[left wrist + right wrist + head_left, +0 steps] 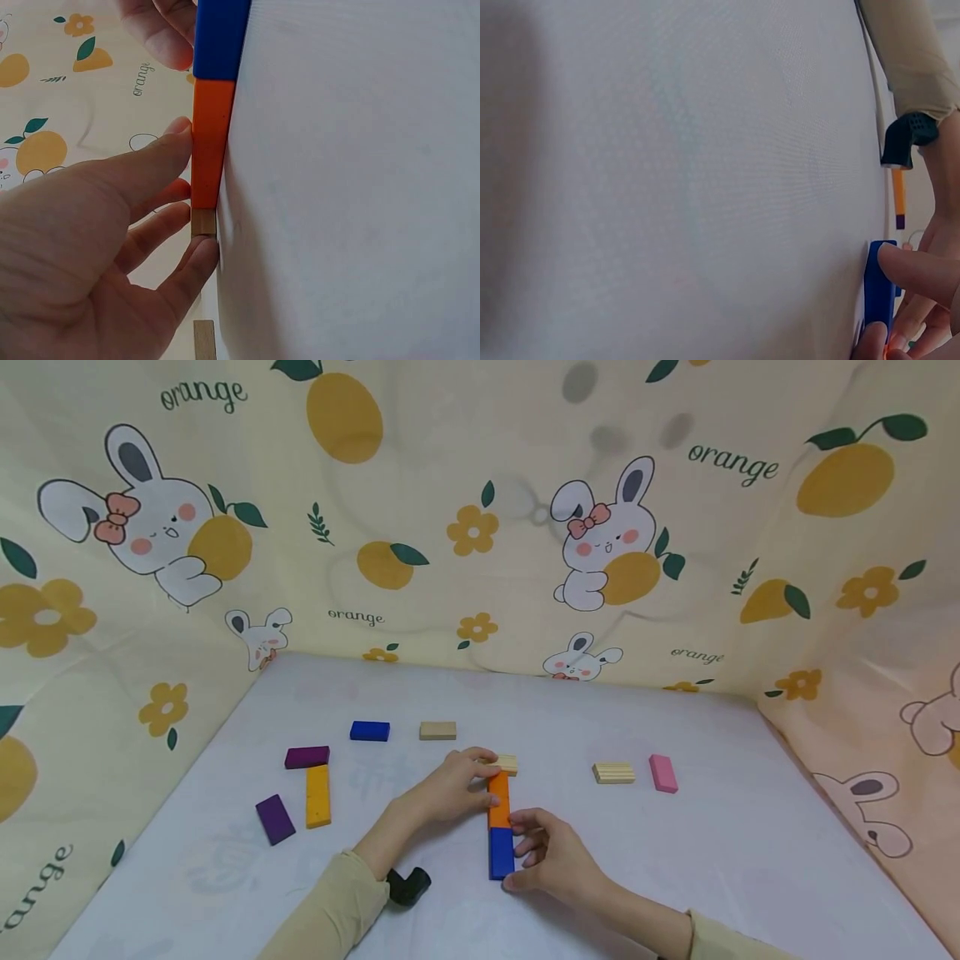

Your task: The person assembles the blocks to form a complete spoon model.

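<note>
In the head view, an orange block (498, 802) and a blue block (502, 853) lie end to end in a line. At the line's far end a pale wooden block (506, 765) sits crosswise. My left hand (453, 787) has its fingers curled at the wooden block, partly covering it, with the thumb at the orange block's side. My right hand (558, 857) holds the blue block, thumb at its near end and a fingertip near the seam with the orange one. In the left wrist view, a left fingertip (201, 255) meets the wooden block's end.
At the left lie a yellow block (318, 797) and purple blocks (275, 820). Farther back are another blue block (370, 731) and a wooden one (438, 731). A ridged wooden block (613, 773) and a pink block (663, 773) lie right. Patterned cloth (480, 585) encloses the white table.
</note>
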`<state>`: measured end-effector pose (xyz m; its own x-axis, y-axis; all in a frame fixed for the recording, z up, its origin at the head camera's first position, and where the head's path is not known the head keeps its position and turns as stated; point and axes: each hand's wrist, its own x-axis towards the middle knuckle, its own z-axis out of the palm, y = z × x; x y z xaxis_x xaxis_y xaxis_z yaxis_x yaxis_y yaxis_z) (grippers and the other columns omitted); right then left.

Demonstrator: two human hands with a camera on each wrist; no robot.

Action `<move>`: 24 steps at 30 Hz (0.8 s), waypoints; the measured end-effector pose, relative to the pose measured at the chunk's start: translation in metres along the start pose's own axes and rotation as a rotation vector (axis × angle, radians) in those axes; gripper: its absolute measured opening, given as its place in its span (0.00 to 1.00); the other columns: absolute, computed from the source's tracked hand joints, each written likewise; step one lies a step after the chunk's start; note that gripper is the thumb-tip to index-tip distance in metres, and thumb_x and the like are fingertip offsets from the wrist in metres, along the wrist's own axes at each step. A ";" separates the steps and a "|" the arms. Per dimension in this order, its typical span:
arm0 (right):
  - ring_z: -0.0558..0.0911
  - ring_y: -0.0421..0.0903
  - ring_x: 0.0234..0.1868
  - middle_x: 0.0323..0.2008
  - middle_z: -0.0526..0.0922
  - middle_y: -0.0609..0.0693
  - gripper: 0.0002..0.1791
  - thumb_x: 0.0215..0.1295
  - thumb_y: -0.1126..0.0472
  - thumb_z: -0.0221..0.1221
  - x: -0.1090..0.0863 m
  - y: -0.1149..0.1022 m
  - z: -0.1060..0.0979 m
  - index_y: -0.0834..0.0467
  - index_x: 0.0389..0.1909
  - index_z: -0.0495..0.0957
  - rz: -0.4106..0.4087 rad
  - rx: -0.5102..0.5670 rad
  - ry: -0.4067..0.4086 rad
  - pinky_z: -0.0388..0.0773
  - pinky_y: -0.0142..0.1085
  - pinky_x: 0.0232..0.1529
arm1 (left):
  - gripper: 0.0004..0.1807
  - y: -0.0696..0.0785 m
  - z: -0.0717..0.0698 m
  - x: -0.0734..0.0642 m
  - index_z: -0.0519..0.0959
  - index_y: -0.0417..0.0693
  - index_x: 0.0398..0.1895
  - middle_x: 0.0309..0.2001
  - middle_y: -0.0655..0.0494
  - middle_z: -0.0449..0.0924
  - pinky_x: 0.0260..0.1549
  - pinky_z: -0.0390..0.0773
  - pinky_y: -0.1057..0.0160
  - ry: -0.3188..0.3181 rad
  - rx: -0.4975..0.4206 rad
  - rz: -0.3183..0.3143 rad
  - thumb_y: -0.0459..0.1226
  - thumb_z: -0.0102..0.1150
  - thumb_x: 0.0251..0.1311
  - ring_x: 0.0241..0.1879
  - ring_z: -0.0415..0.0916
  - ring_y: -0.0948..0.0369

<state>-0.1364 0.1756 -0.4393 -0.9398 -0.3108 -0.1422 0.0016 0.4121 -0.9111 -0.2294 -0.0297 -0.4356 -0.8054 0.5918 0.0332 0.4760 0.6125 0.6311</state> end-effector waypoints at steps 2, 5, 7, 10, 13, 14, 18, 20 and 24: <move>0.76 0.49 0.37 0.46 0.77 0.53 0.42 0.40 0.69 0.79 0.000 0.000 0.000 0.65 0.59 0.71 0.004 -0.007 0.003 0.79 0.33 0.38 | 0.28 0.000 0.000 0.000 0.75 0.45 0.65 0.67 0.53 0.67 0.64 0.62 0.48 -0.001 0.002 -0.002 0.46 0.64 0.64 0.65 0.61 0.49; 0.76 0.49 0.37 0.46 0.77 0.53 0.41 0.40 0.69 0.79 0.000 0.001 0.000 0.64 0.59 0.71 0.010 -0.013 0.009 0.79 0.32 0.38 | 0.27 0.001 0.000 0.000 0.75 0.45 0.65 0.67 0.53 0.67 0.64 0.62 0.48 -0.001 0.005 -0.005 0.46 0.64 0.65 0.66 0.61 0.49; 0.77 0.49 0.37 0.46 0.77 0.53 0.41 0.40 0.68 0.79 0.000 0.001 0.000 0.64 0.59 0.71 0.008 -0.016 0.012 0.79 0.32 0.38 | 0.27 0.001 0.000 0.000 0.75 0.45 0.65 0.67 0.54 0.67 0.64 0.61 0.49 -0.001 0.004 -0.008 0.46 0.63 0.65 0.66 0.61 0.49; 0.77 0.49 0.37 0.46 0.77 0.53 0.41 0.40 0.69 0.79 0.000 0.000 0.001 0.65 0.58 0.71 0.002 -0.015 0.015 0.79 0.32 0.38 | 0.27 0.002 0.000 0.000 0.75 0.45 0.65 0.67 0.53 0.67 0.64 0.61 0.48 0.001 0.003 -0.007 0.45 0.63 0.65 0.66 0.61 0.49; 0.76 0.49 0.37 0.45 0.77 0.52 0.41 0.40 0.68 0.79 0.001 0.000 0.001 0.64 0.58 0.72 0.005 -0.022 0.014 0.79 0.32 0.38 | 0.27 0.001 0.000 0.000 0.75 0.45 0.64 0.67 0.53 0.67 0.64 0.61 0.47 0.001 0.002 -0.006 0.45 0.63 0.65 0.66 0.60 0.49; 0.76 0.49 0.37 0.45 0.77 0.52 0.41 0.40 0.68 0.79 0.001 0.000 0.001 0.64 0.58 0.72 0.008 -0.025 0.015 0.79 0.32 0.38 | 0.27 0.001 -0.001 0.000 0.75 0.45 0.65 0.68 0.53 0.67 0.64 0.61 0.47 0.000 0.000 -0.007 0.45 0.63 0.65 0.66 0.60 0.49; 0.76 0.49 0.37 0.45 0.77 0.52 0.40 0.40 0.67 0.79 0.001 0.000 0.000 0.63 0.58 0.72 0.017 -0.035 0.016 0.78 0.32 0.37 | 0.27 0.001 0.000 -0.001 0.75 0.45 0.65 0.68 0.53 0.66 0.65 0.60 0.47 -0.003 0.002 -0.005 0.46 0.62 0.66 0.67 0.59 0.49; 0.76 0.49 0.37 0.45 0.77 0.52 0.40 0.40 0.68 0.79 0.001 0.000 0.001 0.63 0.58 0.72 0.017 -0.034 0.018 0.78 0.32 0.37 | 0.27 0.001 0.000 -0.001 0.75 0.45 0.65 0.68 0.54 0.66 0.65 0.60 0.48 -0.005 0.008 -0.004 0.47 0.62 0.66 0.67 0.59 0.49; 0.76 0.49 0.37 0.45 0.77 0.52 0.41 0.39 0.68 0.79 0.001 0.000 0.001 0.63 0.58 0.72 0.016 -0.027 0.019 0.78 0.32 0.37 | 0.27 0.000 0.001 -0.001 0.75 0.45 0.65 0.68 0.54 0.66 0.64 0.61 0.47 -0.001 0.011 -0.001 0.47 0.62 0.65 0.67 0.60 0.49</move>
<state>-0.1369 0.1749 -0.4399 -0.9460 -0.2880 -0.1488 0.0074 0.4397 -0.8981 -0.2284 -0.0293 -0.4365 -0.8056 0.5916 0.0322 0.4793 0.6189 0.6222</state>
